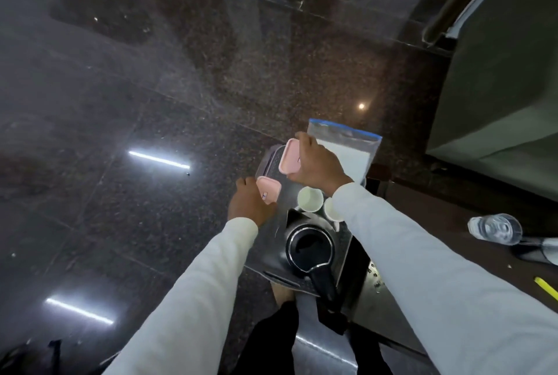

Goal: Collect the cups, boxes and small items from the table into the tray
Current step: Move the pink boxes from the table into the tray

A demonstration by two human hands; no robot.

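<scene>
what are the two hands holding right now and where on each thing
Each grips a pink rounded plastic box: left hand on the nearer box's left side, right hand on the farther box's right edge.

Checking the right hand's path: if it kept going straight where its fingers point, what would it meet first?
The right hand already touches the far pink rectangular lidded box; beyond that, probably the metal tray's rim, though depth is unclear.

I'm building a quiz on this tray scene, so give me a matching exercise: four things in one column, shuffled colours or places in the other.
Things:
1. box under the right hand
2. kettle
3. paper cup
4. water bottle

Descriptions:
A. clear, lying on the table, off the tray
B. pink lid, far end of the tray
C. white, open top, mid-tray
D. black lid and handle, near end of the tray

Pairs: 1-B, 2-D, 3-C, 4-A
</scene>
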